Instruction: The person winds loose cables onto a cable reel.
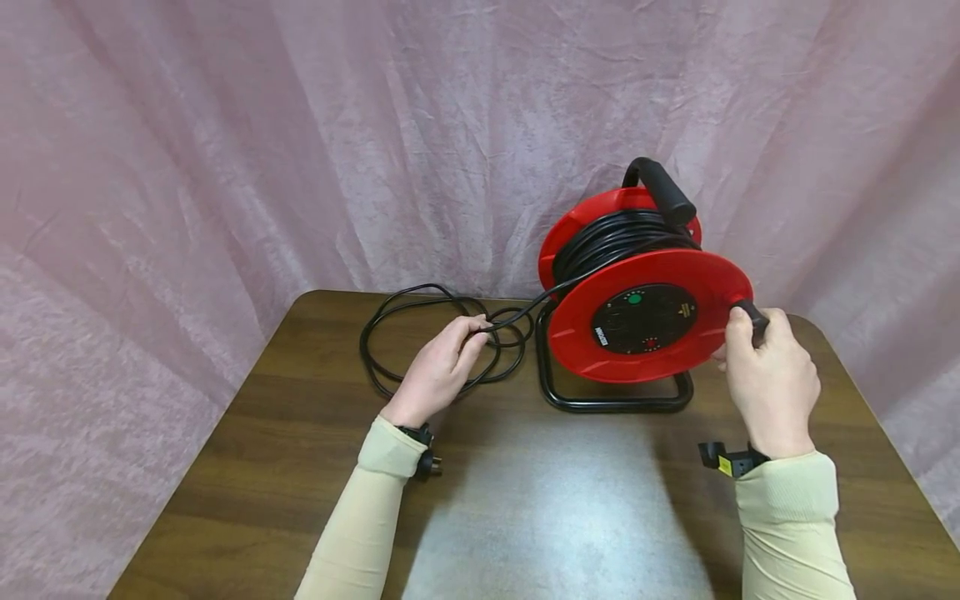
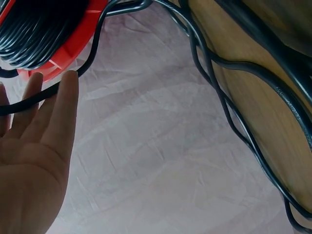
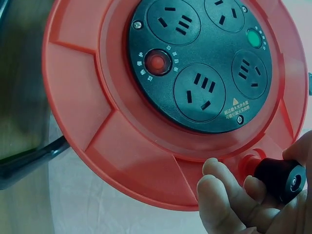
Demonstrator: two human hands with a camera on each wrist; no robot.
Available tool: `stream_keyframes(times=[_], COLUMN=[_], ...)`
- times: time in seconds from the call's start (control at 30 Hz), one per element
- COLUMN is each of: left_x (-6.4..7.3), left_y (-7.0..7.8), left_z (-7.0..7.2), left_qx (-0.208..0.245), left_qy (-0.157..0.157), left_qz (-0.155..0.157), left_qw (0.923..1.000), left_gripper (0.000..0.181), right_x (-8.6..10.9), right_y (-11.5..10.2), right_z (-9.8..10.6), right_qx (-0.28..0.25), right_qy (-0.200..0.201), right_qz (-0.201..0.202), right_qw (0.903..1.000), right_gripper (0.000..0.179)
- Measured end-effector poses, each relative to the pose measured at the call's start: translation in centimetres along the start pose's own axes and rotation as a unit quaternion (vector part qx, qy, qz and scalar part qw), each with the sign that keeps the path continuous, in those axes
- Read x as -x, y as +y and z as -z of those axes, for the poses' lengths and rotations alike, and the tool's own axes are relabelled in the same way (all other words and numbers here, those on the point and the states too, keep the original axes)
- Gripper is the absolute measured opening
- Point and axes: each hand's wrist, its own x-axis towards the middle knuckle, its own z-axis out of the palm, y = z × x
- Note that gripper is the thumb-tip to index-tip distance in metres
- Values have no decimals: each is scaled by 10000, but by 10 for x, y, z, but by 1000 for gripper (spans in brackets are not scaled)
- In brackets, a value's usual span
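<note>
Pale sleeves [image 1: 795, 533] lead to the right hand [image 1: 772, 383], fingers curled round the crank knob [image 1: 756, 318] of a red cable reel [image 1: 648, 312] on the worktop [image 1: 300, 467], and the left hand [image 1: 435, 367], fingers pinching black cable [image 2: 10, 107]. An uneven pull could, I suspect, snarl the slack loops [image 2: 285, 93].

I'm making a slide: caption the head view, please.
Left hand holding black cable beside a red reel, right hand gripping its knob.
</note>
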Motion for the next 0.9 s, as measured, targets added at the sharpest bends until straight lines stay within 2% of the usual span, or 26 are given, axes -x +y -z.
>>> stream_keyframes(times=[0.33,0.6,0.9], left_x=[-2,-2,-2], left_y=[-2,-2,-2], left_z=[1,1,1], left_qx=[-175,-263,-331], left_qy=[28,-30,12], left_qz=[-84,44,3], left_qw=[9998,9996,9995], left_gripper=[41,38,31], right_x=[-2,-3,-2], right_y=[4,7,7], right_z=[-3,-4,-4], right_qx=[119,203,247], right_qy=[105,15,54], right_qz=[-66,-46,-33], right_qw=[9999,9998,9997], right_gripper=[59,59,59])
